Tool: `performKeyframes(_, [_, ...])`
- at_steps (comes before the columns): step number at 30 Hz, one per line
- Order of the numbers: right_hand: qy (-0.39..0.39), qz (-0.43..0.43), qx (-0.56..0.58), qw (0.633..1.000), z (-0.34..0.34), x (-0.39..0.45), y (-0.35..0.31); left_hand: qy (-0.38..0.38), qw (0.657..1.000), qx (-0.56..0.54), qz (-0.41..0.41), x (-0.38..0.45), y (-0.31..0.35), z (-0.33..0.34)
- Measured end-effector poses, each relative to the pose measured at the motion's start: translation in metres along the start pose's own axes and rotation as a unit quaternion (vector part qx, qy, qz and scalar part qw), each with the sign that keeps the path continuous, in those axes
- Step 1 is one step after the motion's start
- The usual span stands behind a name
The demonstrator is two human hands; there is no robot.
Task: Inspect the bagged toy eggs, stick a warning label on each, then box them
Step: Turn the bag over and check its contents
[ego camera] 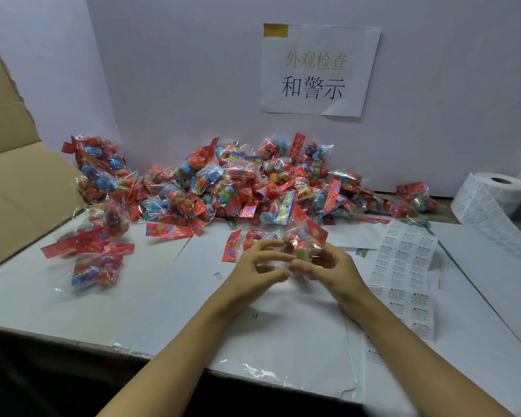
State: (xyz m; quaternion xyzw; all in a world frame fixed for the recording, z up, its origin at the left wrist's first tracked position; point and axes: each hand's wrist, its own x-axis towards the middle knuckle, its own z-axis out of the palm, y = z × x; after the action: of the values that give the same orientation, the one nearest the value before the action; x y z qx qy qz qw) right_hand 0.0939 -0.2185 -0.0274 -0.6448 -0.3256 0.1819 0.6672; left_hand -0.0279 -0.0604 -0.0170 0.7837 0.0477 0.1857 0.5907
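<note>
A bag of toy eggs (298, 245), clear with a red header card, was held just above the white tabletop (163, 296), in front of the big pile of bagged eggs (238, 185) heaped against the back wall. The left hand (259, 266) gripped the bag from its left side, fingers curled toward it, and the right hand (328, 263) pinched it from the right; both were blurred, so the exact finger contact could not be told. Right of the held bag, a sheet of warning labels (403, 266) lay flat on the tabletop, and beyond it a label roll (494, 194) stood near the wall with its strip trailing down. Left of the held bag, a few separate bags (94, 257) lay apart from the pile, near an open cardboard box (18, 191) at the tabletop's edge. Above the pile, a paper sign (316, 70) with printed characters hung on the wall.
</note>
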Motion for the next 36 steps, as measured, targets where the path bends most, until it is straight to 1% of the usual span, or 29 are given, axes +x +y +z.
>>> performKeyframes(2, [0.008, -0.002, -0.005, 1.000, 0.001, 0.000, 0.003, 0.012, 1.000, -0.005, 0.014, -0.001, 0.003, 0.001])
performKeyframes(4, [0.039, 0.008, 0.020, 0.999, 0.000, 0.002, 0.004, 0.057, 0.998, -0.022, 0.022, 0.000, 0.002, 0.002])
performKeyframes(6, [0.064, 0.030, 0.056, 0.996, -0.004, 0.003, 0.002, 0.105, 0.994, -0.030, 0.008, 0.002, -0.001, 0.001])
performKeyframes(8, [0.062, 0.047, 0.075, 0.994, -0.005, 0.003, 0.000, 0.127, 0.990, -0.052, -0.015, 0.005, -0.006, -0.001])
performKeyframes(13, [0.031, 0.058, 0.073, 0.995, -0.001, 0.000, -0.007, 0.103, 0.976, -0.175, -0.072, 0.010, -0.013, -0.001])
performKeyframes(17, [0.010, 0.057, 0.055, 0.997, -0.001, -0.002, -0.008, 0.081, 0.980, -0.156, -0.091, 0.009, -0.015, 0.001])
performKeyframes(20, [0.009, 0.051, 0.029, 0.998, 0.002, -0.002, -0.009, 0.081, 0.975, -0.182, -0.095, 0.009, -0.017, 0.000])
performKeyframes(24, [0.037, 0.065, 0.060, 0.995, 0.002, -0.001, -0.008, 0.068, 0.979, -0.169, -0.090, 0.008, -0.016, -0.002])
performKeyframes(27, [0.045, 0.072, 0.063, 0.994, 0.003, -0.001, -0.009, 0.064, 0.980, -0.167, -0.091, 0.007, -0.016, -0.002])
performKeyframes(32, [0.052, 0.073, 0.061, 0.994, 0.006, -0.003, -0.013, 0.053, 0.981, -0.157, -0.099, 0.008, -0.013, -0.002])
performKeyframes(36, [0.040, 0.077, 0.060, 0.994, 0.006, -0.003, -0.014, 0.038, 0.980, -0.168, -0.098, 0.007, -0.013, -0.002])
